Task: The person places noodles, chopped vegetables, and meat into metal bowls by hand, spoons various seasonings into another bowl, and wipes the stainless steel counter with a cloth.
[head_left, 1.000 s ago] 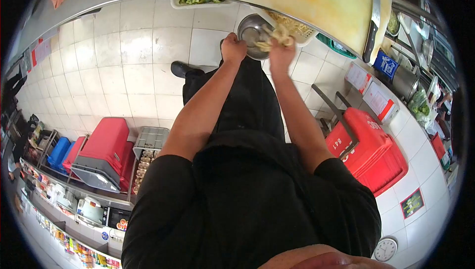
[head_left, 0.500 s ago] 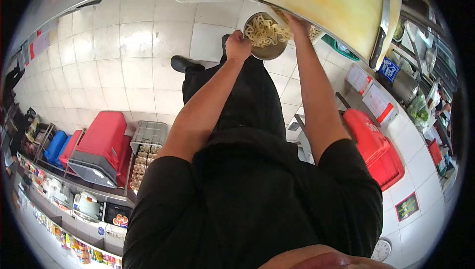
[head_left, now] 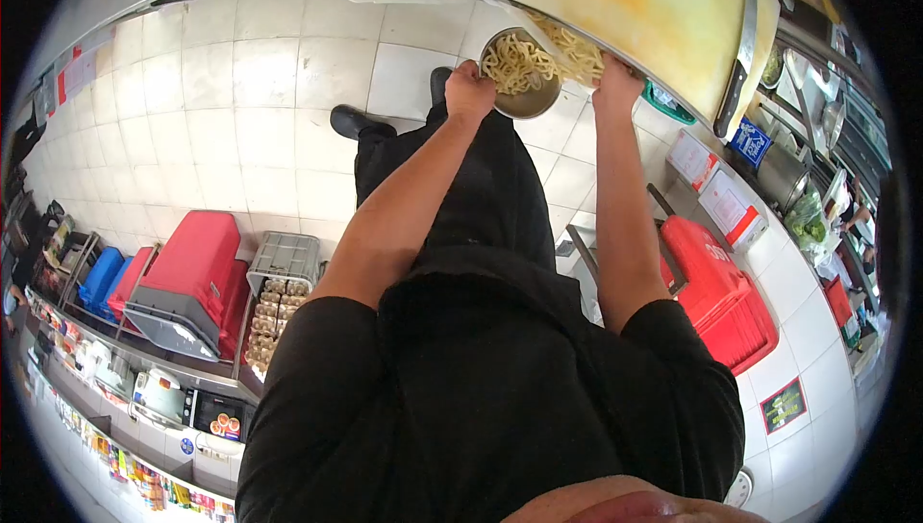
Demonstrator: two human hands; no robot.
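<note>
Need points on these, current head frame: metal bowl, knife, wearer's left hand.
Metal bowl (head_left: 535, 104): head view, on its bare inside surface.
Knife (head_left: 745, 45): head view, on the blade near the handle.
Left hand (head_left: 469, 93): head view, on the middle of the hand.

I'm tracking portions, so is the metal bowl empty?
No, pale noodles lie in the metal bowl, held at its rim by the left hand.

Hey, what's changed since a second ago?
The right hand let go of its noodles, now in the metal bowl, and moved right, beside the cutting board. The left hand still grips the bowl's rim; the knife still lies on the board.
</note>
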